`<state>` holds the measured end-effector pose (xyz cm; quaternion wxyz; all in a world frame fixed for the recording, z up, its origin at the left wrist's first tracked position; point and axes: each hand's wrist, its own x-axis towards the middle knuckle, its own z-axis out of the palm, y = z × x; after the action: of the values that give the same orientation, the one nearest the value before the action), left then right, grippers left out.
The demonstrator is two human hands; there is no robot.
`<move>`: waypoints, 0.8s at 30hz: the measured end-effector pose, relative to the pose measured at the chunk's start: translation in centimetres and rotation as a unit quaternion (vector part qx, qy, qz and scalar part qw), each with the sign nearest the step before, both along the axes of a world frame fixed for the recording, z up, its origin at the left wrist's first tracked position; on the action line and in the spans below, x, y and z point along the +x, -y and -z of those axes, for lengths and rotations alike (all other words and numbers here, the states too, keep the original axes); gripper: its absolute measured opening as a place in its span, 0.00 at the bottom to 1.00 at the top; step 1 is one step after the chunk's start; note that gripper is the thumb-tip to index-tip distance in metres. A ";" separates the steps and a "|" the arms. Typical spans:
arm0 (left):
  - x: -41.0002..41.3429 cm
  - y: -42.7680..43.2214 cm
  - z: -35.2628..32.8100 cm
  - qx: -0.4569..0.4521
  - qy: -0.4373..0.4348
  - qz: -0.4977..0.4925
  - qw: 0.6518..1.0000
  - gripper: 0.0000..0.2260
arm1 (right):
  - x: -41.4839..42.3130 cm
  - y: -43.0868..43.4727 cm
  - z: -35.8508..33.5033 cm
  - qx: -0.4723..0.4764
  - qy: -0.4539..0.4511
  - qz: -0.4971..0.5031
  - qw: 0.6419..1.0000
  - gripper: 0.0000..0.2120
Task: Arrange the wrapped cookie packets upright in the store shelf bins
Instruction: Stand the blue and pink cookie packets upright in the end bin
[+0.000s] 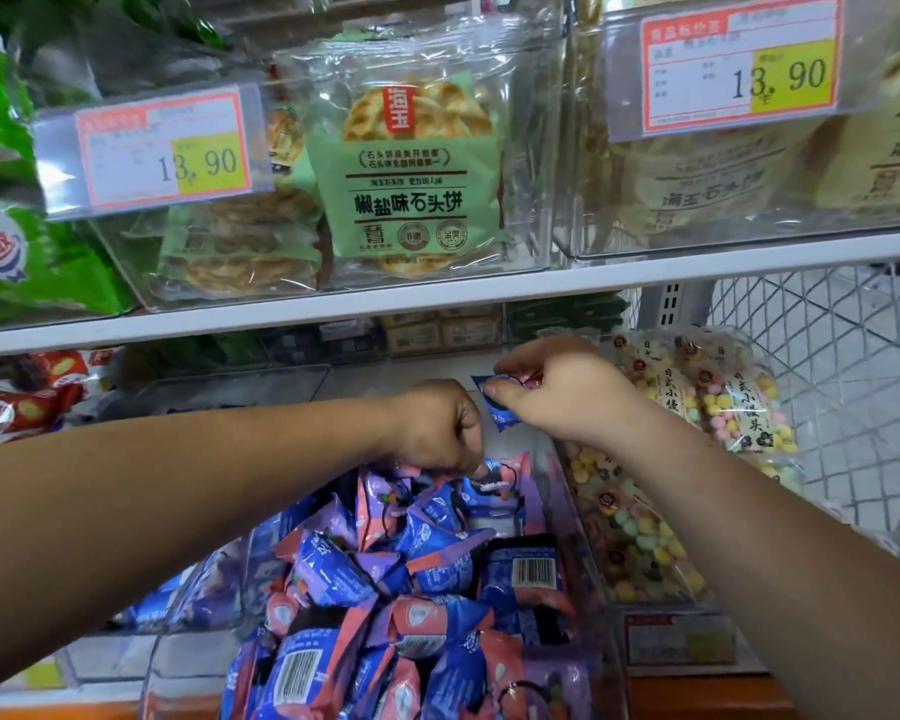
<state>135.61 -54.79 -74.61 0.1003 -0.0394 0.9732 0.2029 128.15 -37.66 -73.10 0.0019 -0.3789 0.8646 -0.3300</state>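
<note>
The clear shelf bin (583,532) is being filled by a loose heap of cookie packets (385,589) in glossy blue, pink and purple, mostly lying tilted and crossed. The top packet (492,472) is being gripped by the curled left hand (437,428). A crinkled blue packet (502,413) is being pinched by the right hand (567,387) above the bin's back; judged best, it is being stood on edge there before release

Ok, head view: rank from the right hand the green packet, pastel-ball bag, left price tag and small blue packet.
1. Small blue packet: pinched in the right hand.
2. Pastel-ball bag: beside it, right bin.
3. Green packet: upper shelf, above left.
4. Left price tag: upper shelf, far left.
</note>
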 end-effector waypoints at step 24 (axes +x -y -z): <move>-0.2 -5.0 0.2 0.031 0.131 -0.005 0.991 0.14 | -0.1 -0.2 -0.4 -0.021 0.040 -0.012 0.999 0.17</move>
<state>135.42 -49.84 -74.81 0.2271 -0.0673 0.9448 0.2265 128.07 -37.44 -72.73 0.0323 -0.3755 0.8524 -0.3624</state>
